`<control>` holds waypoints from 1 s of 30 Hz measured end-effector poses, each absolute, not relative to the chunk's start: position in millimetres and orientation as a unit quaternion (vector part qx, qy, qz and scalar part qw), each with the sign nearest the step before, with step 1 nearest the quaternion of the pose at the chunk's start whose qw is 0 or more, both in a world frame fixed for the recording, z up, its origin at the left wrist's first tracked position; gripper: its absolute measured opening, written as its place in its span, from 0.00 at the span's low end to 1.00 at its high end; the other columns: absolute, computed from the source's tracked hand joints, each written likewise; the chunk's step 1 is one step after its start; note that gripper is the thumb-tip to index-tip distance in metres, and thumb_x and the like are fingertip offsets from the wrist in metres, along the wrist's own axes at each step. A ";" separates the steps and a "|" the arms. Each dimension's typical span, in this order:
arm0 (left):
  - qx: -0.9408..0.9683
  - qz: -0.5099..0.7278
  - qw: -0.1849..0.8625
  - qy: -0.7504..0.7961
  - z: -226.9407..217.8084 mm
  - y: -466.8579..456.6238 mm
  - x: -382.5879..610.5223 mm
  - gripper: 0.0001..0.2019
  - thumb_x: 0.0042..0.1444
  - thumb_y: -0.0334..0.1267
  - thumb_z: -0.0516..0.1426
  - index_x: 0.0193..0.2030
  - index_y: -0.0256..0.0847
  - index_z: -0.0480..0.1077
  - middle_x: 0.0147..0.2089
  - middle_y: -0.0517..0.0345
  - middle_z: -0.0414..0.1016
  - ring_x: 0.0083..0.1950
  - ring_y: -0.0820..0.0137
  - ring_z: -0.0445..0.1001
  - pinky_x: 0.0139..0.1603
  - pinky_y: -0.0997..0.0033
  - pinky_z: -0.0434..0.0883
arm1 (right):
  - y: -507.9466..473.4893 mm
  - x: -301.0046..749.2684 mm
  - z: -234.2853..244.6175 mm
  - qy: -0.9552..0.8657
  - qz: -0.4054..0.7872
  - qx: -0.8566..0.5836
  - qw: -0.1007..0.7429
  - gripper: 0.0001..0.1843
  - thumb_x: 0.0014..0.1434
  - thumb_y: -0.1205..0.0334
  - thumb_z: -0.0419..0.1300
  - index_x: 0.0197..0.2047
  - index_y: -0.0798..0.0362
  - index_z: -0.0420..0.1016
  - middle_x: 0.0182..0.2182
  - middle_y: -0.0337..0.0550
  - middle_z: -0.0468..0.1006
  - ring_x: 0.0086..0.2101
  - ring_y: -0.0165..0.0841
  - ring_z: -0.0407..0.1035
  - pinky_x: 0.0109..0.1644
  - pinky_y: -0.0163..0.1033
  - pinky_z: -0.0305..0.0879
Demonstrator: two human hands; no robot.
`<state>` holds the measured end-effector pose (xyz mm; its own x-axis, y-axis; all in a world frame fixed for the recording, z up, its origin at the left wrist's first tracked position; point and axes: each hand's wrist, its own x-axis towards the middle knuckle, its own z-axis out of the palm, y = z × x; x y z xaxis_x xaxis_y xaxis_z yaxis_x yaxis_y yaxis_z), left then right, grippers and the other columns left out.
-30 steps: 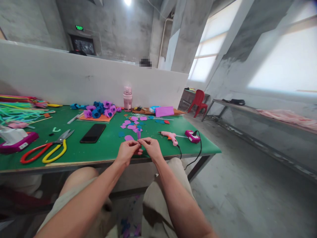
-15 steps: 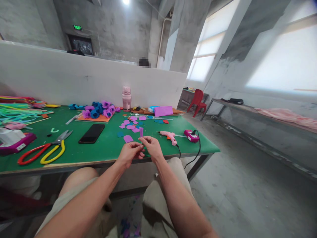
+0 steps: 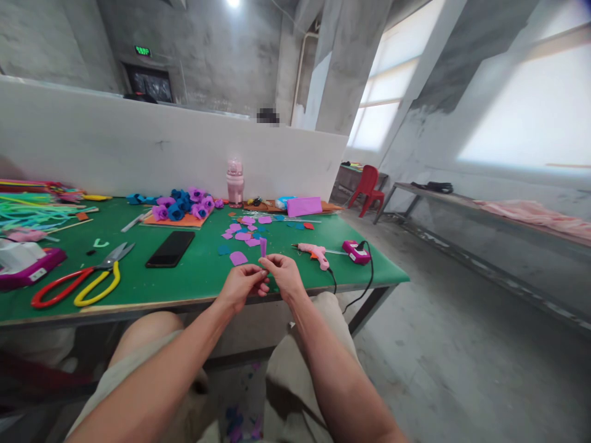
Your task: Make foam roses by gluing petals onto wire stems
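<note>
A small rolled piece of purple paper (image 3: 263,247) stands upright above my fingertips, near the front edge of the green table. My right hand (image 3: 284,275) is closed, its thumb and forefinger pinching the base of the roll. Just below and to the left, my left hand (image 3: 241,288) is closed in a pinch at what seems the lower end of the same piece; the fingers hide most of it. Purple petal-shaped paper pieces (image 3: 239,258) lie beyond my hands, with a few blue ones (image 3: 224,250) among them. A pink glue gun (image 3: 316,255) rests to the right.
Red-and-yellow-handled scissors (image 3: 99,271) and a black phone (image 3: 170,249) lie to the left. Behind them are purple and blue paper flowers (image 3: 176,211) and a pink bottle (image 3: 235,184). A purple power socket (image 3: 357,252) with a black cable sits near the table's right end.
Almost nothing differs. The view has shifted very slightly, and both hands keep their pinch around the purple paper roll.
</note>
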<state>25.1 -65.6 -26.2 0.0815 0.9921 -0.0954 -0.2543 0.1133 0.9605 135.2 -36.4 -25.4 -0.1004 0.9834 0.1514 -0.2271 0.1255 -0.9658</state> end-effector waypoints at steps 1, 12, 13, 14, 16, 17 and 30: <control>0.421 0.516 0.603 0.439 -26.2 -65.4 25.0 0.12 0.38 0.39 0.66 0.23 0.33 0.70 0.22 0.56 0.73 0.18 0.76 0.69 0.19 0.76 0.69 | -36.7 134.7 -25.1 -0.502 0.544 -0.376 0.557 0.11 0.41 0.57 0.65 0.23 0.56 0.72 0.18 0.33 0.69 0.19 0.23 0.59 0.22 0.29 0.55; 0.422 0.520 0.601 0.437 -23.7 -67.4 25.7 0.16 0.37 0.40 0.66 0.30 0.35 0.67 0.23 0.59 0.74 0.18 0.76 0.70 0.18 0.76 0.69 | -34.6 135.1 -26.8 -0.494 0.546 -0.380 0.560 0.12 0.40 0.56 0.66 0.23 0.56 0.73 0.19 0.33 0.70 0.21 0.23 0.59 0.24 0.30 0.54; 0.423 0.521 0.600 0.435 -23.5 -67.6 25.8 0.16 0.38 0.40 0.65 0.31 0.35 0.66 0.24 0.59 0.74 0.18 0.75 0.70 0.18 0.76 0.69 | -34.3 135.5 -27.0 -0.493 0.546 -0.380 0.561 0.12 0.40 0.56 0.66 0.24 0.56 0.73 0.20 0.34 0.70 0.21 0.23 0.59 0.25 0.30 0.55; 0.424 0.523 0.598 0.435 -23.3 -67.8 25.7 0.16 0.38 0.40 0.65 0.31 0.36 0.66 0.24 0.59 0.74 0.18 0.76 0.70 0.17 0.76 0.69 | -34.2 136.2 -26.8 -0.493 0.546 -0.379 0.561 0.12 0.40 0.56 0.66 0.25 0.56 0.74 0.20 0.34 0.71 0.22 0.24 0.60 0.26 0.31 0.55; 0.424 0.525 0.594 0.438 -23.1 -67.6 25.4 0.15 0.39 0.40 0.65 0.29 0.35 0.65 0.23 0.59 0.74 0.17 0.76 0.69 0.17 0.77 0.69 | -34.2 138.3 -26.0 -0.502 0.556 -0.371 0.549 0.14 0.40 0.55 0.67 0.27 0.56 0.76 0.22 0.35 0.73 0.23 0.25 0.62 0.29 0.31 0.57; 0.423 0.527 0.592 0.439 -23.0 -67.4 25.1 0.14 0.39 0.40 0.64 0.29 0.35 0.65 0.23 0.60 0.73 0.17 0.76 0.69 0.17 0.77 0.68 | -34.2 139.7 -25.4 -0.507 0.565 -0.365 0.539 0.15 0.40 0.53 0.66 0.28 0.56 0.77 0.22 0.36 0.73 0.23 0.25 0.62 0.29 0.32 0.57; 0.424 0.529 0.597 0.429 -25.2 -66.4 25.8 0.12 0.41 0.38 0.63 0.28 0.35 0.65 0.23 0.59 0.74 0.18 0.76 0.70 0.18 0.78 0.68 | -22.8 146.7 -35.0 -0.415 0.553 -0.394 0.605 0.20 0.43 0.45 0.64 0.18 0.56 0.71 0.16 0.33 0.64 0.20 0.23 0.57 0.27 0.32 0.54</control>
<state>25.8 -66.4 -25.2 0.0734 0.9952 -0.0640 -0.2677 0.0815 0.9601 146.7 -22.8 -35.0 0.0431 0.9969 0.0664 -0.3431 0.0772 -0.9361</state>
